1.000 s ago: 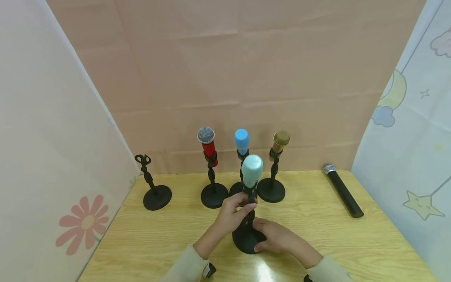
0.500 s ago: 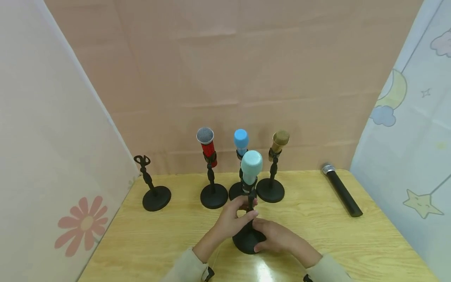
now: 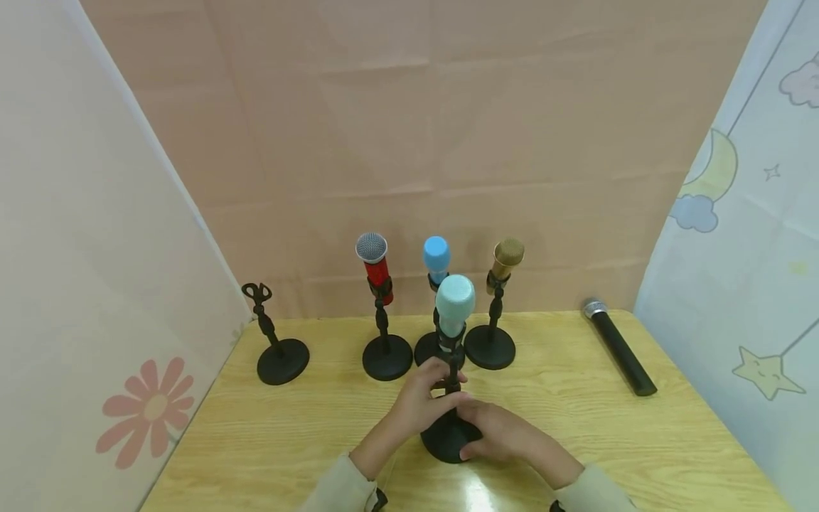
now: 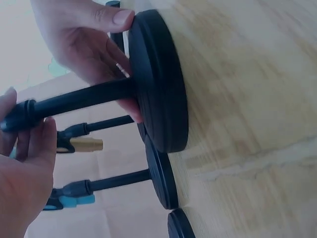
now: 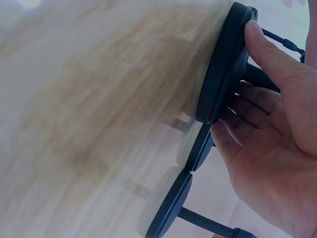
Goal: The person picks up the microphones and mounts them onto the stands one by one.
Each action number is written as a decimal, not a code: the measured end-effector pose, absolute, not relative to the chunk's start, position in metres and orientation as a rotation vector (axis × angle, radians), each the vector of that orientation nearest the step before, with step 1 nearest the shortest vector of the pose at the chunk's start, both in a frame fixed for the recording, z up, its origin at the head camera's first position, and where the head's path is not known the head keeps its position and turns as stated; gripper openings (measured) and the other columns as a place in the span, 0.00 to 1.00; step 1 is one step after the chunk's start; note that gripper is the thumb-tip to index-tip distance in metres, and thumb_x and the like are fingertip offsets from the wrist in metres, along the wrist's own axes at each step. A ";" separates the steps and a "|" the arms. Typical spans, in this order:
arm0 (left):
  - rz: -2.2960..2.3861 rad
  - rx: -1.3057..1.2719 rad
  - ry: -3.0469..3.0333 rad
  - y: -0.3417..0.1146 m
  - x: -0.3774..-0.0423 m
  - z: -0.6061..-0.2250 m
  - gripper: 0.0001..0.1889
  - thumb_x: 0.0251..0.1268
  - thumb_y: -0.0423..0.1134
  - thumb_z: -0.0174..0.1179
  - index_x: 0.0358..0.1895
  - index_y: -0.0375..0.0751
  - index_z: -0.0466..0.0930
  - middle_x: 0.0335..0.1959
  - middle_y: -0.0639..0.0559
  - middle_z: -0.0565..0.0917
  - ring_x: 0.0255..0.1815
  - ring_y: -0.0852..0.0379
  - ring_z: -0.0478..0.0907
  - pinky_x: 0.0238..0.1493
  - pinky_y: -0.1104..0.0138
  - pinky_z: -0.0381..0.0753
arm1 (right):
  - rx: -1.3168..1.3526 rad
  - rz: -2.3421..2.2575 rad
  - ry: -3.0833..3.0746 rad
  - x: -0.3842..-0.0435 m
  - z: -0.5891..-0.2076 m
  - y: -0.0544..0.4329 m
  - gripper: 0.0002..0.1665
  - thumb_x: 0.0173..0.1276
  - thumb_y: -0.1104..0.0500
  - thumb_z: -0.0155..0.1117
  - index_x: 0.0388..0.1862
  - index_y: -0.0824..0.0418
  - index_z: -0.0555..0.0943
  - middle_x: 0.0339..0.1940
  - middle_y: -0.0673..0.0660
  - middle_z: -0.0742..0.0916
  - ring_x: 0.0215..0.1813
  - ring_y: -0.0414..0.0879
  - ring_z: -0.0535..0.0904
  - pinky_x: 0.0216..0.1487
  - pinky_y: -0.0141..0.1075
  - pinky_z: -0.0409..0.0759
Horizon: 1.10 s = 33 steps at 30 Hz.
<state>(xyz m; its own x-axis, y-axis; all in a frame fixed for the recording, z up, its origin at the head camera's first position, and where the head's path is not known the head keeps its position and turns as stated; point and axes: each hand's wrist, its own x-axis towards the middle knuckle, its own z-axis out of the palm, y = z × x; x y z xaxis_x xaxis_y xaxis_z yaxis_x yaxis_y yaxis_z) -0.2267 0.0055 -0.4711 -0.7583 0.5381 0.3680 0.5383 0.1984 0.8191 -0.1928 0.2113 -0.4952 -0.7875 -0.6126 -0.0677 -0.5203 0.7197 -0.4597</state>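
Observation:
A black microphone stand (image 3: pixel 441 439) with a pale mint microphone (image 3: pixel 456 306) in its clip stands near the middle of the table. My left hand (image 3: pixel 419 405) grips its pole below the clip, thumb in front and fingers behind. In the left wrist view, those fingers (image 4: pixel 43 144) are curled round the pole's thick joint (image 4: pixel 20 115). My right hand (image 3: pixel 505 430) holds the round base (image 5: pixel 225 64) at its right side. In the right wrist view, its thumb (image 5: pixel 262 42) presses the rim while the other fingers reach round toward the pole.
Behind stand a red microphone (image 3: pixel 377 269), a blue microphone (image 3: pixel 437 256) and a gold microphone (image 3: pixel 507 257), each on a black stand. A bare stand (image 3: pixel 281 361) is at the far left. One black microphone (image 3: pixel 619 348) lies on the table's right side.
My left hand has slid down the pole, its thumb now close to my right hand. The mint microphone's head shows slightly higher than a second ago. My right hand stays at the base.

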 end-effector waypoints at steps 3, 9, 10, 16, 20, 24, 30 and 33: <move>-1.686 -1.133 -2.416 0.003 -0.228 -0.470 0.11 0.68 0.41 0.68 0.50 0.45 0.85 0.52 0.55 0.81 0.56 0.60 0.79 0.60 0.69 0.79 | -0.909 -0.614 2.720 -0.194 -0.494 0.211 0.44 0.62 0.45 0.76 0.71 0.63 0.73 0.73 0.62 0.75 0.71 0.59 0.73 0.67 0.52 0.74; -1.687 -1.183 -2.378 0.001 -0.228 -0.466 0.11 0.71 0.39 0.66 0.53 0.44 0.83 0.53 0.53 0.82 0.56 0.60 0.80 0.59 0.66 0.80 | -0.900 -0.603 2.726 -0.193 -0.492 0.212 0.45 0.63 0.45 0.76 0.73 0.63 0.71 0.74 0.62 0.74 0.71 0.59 0.73 0.68 0.52 0.74; -1.687 -1.176 -2.364 0.002 -0.228 -0.466 0.11 0.71 0.39 0.65 0.53 0.44 0.82 0.53 0.53 0.82 0.56 0.60 0.80 0.59 0.66 0.81 | -0.903 -0.606 2.726 -0.193 -0.491 0.212 0.45 0.63 0.46 0.76 0.73 0.63 0.71 0.74 0.62 0.74 0.71 0.58 0.73 0.68 0.52 0.74; -1.785 -1.111 -2.231 0.008 -0.227 -0.456 0.10 0.75 0.41 0.60 0.53 0.42 0.81 0.49 0.51 0.84 0.50 0.59 0.83 0.57 0.62 0.82 | -0.970 -0.628 2.747 -0.192 -0.490 0.214 0.44 0.62 0.47 0.76 0.73 0.64 0.72 0.74 0.61 0.75 0.70 0.58 0.74 0.67 0.50 0.75; -1.880 -1.097 -2.206 0.015 -0.225 -0.446 0.11 0.80 0.43 0.53 0.51 0.41 0.81 0.44 0.50 0.87 0.47 0.60 0.84 0.57 0.64 0.81 | -0.981 -0.636 2.752 -0.192 -0.490 0.214 0.44 0.62 0.48 0.76 0.72 0.65 0.73 0.73 0.61 0.76 0.70 0.58 0.75 0.67 0.49 0.75; -1.970 -1.047 -2.210 0.019 -0.222 -0.442 0.15 0.83 0.43 0.47 0.46 0.38 0.81 0.38 0.44 0.87 0.43 0.58 0.84 0.55 0.64 0.82 | -0.989 -0.632 2.753 -0.192 -0.493 0.213 0.43 0.61 0.48 0.77 0.71 0.65 0.74 0.72 0.60 0.77 0.69 0.57 0.76 0.67 0.48 0.75; -2.092 -1.000 -2.174 0.019 -0.219 -0.442 0.19 0.85 0.42 0.42 0.43 0.34 0.81 0.38 0.33 0.85 0.44 0.55 0.83 0.55 0.62 0.81 | -0.998 -0.643 2.745 -0.192 -0.496 0.212 0.42 0.61 0.49 0.77 0.70 0.63 0.75 0.71 0.59 0.77 0.69 0.55 0.76 0.67 0.47 0.76; -2.092 -1.012 -2.174 0.019 -0.219 -0.442 0.20 0.85 0.44 0.42 0.43 0.34 0.81 0.38 0.34 0.85 0.43 0.56 0.83 0.54 0.63 0.81 | -1.000 -0.643 2.749 -0.192 -0.496 0.211 0.42 0.61 0.49 0.77 0.70 0.64 0.74 0.71 0.59 0.77 0.69 0.55 0.76 0.67 0.47 0.76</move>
